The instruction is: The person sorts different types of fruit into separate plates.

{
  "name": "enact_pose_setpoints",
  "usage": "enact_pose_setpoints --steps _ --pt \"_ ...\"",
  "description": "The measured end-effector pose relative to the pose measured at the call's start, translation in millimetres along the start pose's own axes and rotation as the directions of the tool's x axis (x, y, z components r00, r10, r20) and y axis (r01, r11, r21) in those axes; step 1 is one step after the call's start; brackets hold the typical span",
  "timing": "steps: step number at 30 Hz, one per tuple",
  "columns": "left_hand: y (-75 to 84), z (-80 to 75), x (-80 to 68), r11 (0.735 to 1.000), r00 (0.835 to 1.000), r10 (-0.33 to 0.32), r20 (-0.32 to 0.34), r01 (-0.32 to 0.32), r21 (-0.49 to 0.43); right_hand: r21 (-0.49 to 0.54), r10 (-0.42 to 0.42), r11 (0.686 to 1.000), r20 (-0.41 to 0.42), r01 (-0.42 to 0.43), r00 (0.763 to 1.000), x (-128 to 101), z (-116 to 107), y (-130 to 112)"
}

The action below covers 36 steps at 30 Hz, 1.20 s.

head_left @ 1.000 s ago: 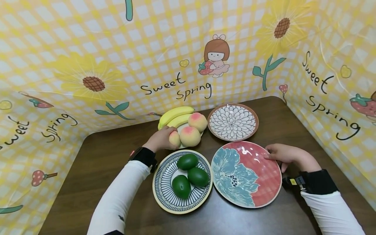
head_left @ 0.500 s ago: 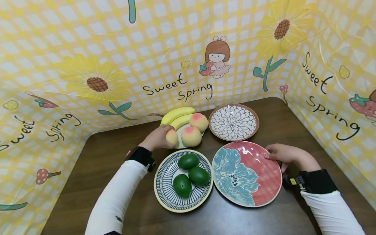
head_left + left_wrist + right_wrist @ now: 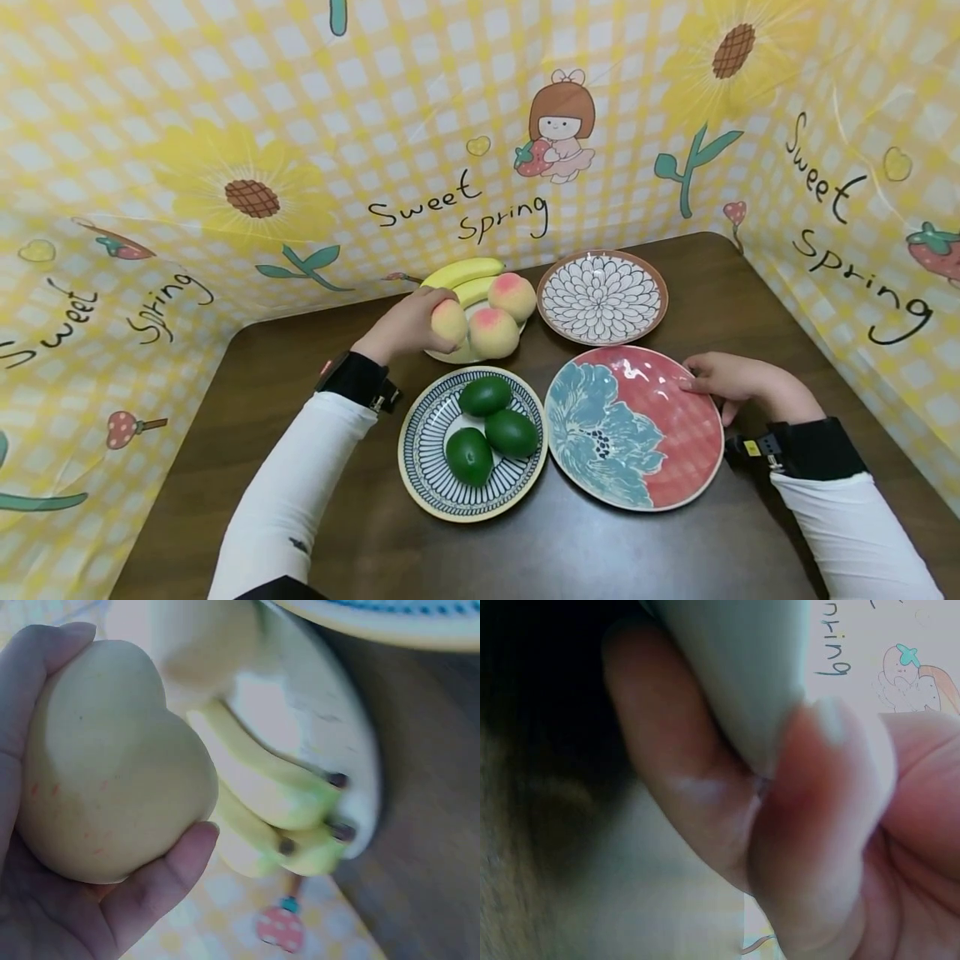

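In the head view my left hand (image 3: pixel 405 323) grips a peach (image 3: pixel 448 324) at the left edge of the fruit plate (image 3: pixel 459 354). Its thumb and fingers curl round the peach's sides in the left wrist view, with the fruit plate and bananas (image 3: pixel 262 769) beyond. Two other peaches (image 3: pixel 493 333) stay on that plate beside the bananas. My right hand (image 3: pixel 738 382) pinches the right rim of a large red plate (image 3: pixel 686 433) with a blue flower. In the right wrist view, thumb and finger close over the plate's edge (image 3: pixel 739 667).
A round plate with a blue striped rim (image 3: pixel 420 479) carries three green avocado-like fruits (image 3: pixel 512 433), left of the red plate. Behind the red plate lies a brown-rimmed plate with a petal pattern (image 3: pixel 600 296). A yellow checked cloth (image 3: pixel 360 125) walls the brown table (image 3: pixel 247 433).
The peach in my left hand has come away from the other two peaches, a little left and up. My right hand keeps its hold on the red plate. The head view has shifted slightly.
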<state>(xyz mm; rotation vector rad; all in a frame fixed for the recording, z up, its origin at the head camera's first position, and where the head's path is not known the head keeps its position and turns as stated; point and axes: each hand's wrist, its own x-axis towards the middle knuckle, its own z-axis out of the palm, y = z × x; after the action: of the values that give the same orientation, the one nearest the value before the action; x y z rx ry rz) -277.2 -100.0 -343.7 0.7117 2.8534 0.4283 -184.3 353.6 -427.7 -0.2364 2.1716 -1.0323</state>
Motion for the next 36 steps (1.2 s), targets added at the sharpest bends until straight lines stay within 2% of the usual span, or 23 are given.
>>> enact_pose_setpoints --steps 6,11,18,23,28,32,34,36 --pt "31.7 -3.2 6.0 0.996 0.996 0.091 -0.002 -0.091 -0.003 0.007 0.002 1.0 0.002 -0.002 1.0 0.9 0.1 0.3" --pt "60.7 -3.3 15.6 0.984 0.984 0.178 -0.003 -0.178 0.019 0.007 0.004 1.0 0.007 -0.004 1.0 -0.1 -1.9 -0.1" --pt "105.0 10.3 18.6 0.965 0.965 0.261 0.027 -0.262 0.027 0.033 0.008 0.999 0.018 -0.008 1.0 -1.0 0.1 -1.3" --pt "140.7 31.0 18.6 0.939 0.934 0.335 0.123 -0.342 0.043 0.038 0.028 0.999 0.012 -0.028 1.0 -1.8 2.6 -0.7" --pt "173.7 56.5 21.7 0.901 0.882 0.411 0.23 -0.431 0.044 0.036 0.044 0.998 0.013 -0.044 0.999 -3.0 3.5 1.9" --pt "190.5 75.3 23.7 0.866 0.84 0.451 0.301 -0.494 0.083 0.039 0.031 0.999 0.018 -0.032 0.999 -2.7 3.4 0.5" --pt "195.4 82.9 24.7 0.851 0.827 0.458 0.325 -0.514 0.109 0.035 0.023 0.999 0.021 -0.024 1.0 -2.3 3.1 -1.4" --pt "198.0 89.2 25.8 0.839 0.823 0.457 0.339 -0.525 0.142 0.029 0.02 0.999 0.025 -0.02 1.0 -1.6 2.6 -4.2"
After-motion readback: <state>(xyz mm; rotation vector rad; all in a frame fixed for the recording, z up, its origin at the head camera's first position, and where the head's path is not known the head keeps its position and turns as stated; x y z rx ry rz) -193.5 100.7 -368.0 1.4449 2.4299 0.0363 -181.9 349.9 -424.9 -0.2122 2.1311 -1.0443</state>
